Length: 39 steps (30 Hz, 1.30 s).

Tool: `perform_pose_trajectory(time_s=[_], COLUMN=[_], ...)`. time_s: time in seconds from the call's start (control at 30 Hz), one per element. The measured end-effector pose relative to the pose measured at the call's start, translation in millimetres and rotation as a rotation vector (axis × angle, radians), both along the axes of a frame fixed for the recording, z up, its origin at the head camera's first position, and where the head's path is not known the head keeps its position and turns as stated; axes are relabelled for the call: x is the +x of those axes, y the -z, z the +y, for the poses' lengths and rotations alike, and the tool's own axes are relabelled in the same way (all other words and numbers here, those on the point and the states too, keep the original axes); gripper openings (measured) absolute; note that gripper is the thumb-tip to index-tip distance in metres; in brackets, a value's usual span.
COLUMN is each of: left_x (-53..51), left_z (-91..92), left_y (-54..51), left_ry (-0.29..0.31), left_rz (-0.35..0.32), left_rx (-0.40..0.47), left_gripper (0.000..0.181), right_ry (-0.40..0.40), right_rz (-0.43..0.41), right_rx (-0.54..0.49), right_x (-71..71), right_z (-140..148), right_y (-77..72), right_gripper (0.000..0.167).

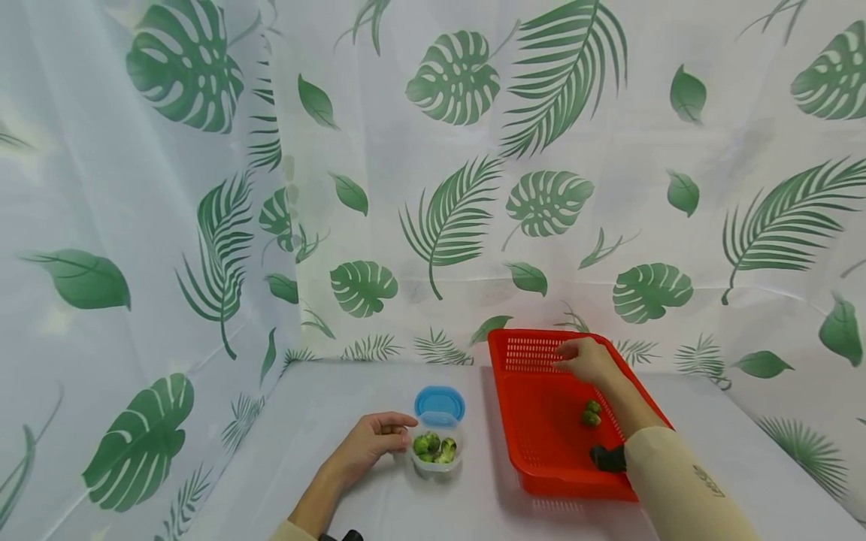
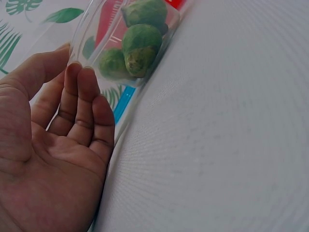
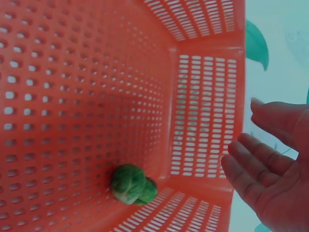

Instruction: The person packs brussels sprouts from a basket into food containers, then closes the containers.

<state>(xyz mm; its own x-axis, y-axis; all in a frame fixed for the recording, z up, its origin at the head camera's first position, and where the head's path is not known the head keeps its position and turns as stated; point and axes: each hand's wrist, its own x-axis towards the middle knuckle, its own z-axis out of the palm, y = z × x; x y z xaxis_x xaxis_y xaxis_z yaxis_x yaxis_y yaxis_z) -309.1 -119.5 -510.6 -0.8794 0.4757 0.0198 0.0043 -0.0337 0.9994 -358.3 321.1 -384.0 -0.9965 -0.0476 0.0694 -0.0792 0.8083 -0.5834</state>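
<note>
Several Brussels sprouts [image 1: 433, 445] lie in a small clear plastic container [image 1: 436, 471]. Beside its left wall is my left hand [image 1: 375, 443], thumb and fingertips touching the side near the rim. In the left wrist view, the fingers [image 2: 87, 104] bend slightly against the clear wall, and the sprouts [image 2: 141, 46] show through it. My right hand [image 1: 583, 359] hovers over the far part of a red basket [image 1: 502, 406] with nothing in its fingers. Two sprouts [image 1: 591, 414] sit on the basket floor nearer to me, apart from that hand; the right wrist view shows them [image 3: 128, 183] too.
A blue lid [image 1: 440, 403] lies just behind the clear container. The basket's raised, slotted walls [image 3: 205, 116] stand to the container's right. White table covering [image 1: 399, 511] runs back to a leaf-printed curtain [image 1: 460, 225], which also hangs along both sides.
</note>
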Motion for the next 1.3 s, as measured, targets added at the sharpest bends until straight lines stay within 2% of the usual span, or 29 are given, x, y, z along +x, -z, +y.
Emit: perform_pose_trajectory(time_s=[0.27,0.47,0.83,1.07,1.3], left_x=[-0.1,1.6,0.4,-0.2,0.8], left_z=[1.3,1.5,0.9,0.4,0.1], left_y=[0.0,-1.5,-0.4,1.5,0.2], left_ry=[0.000,-0.012,0.006,-0.002,-0.008], left_rz=[-0.009,0.003,0.009,0.017,0.011], left_rx=[0.009,0.010,0.008,-0.005,-0.006], left_gripper=[0.043,0.042,0.045,0.040,0.045], right_ry=[0.024,0.027,0.011,0.011,0.012], right_rz=[-0.056,-0.079,-0.114,-0.159,-0.203], right_rx=[0.034,0.012,-0.016,0.020,0.076], right_x=[1.0,2.5,-0.9,1.9,2.5], right_z=[9.5,9.4,18.8,20.7,20.7], right_y=[9.5,9.3,18.9,19.0,19.4], right_gripper=[0.040,0.042,0.042,0.044,0.049])
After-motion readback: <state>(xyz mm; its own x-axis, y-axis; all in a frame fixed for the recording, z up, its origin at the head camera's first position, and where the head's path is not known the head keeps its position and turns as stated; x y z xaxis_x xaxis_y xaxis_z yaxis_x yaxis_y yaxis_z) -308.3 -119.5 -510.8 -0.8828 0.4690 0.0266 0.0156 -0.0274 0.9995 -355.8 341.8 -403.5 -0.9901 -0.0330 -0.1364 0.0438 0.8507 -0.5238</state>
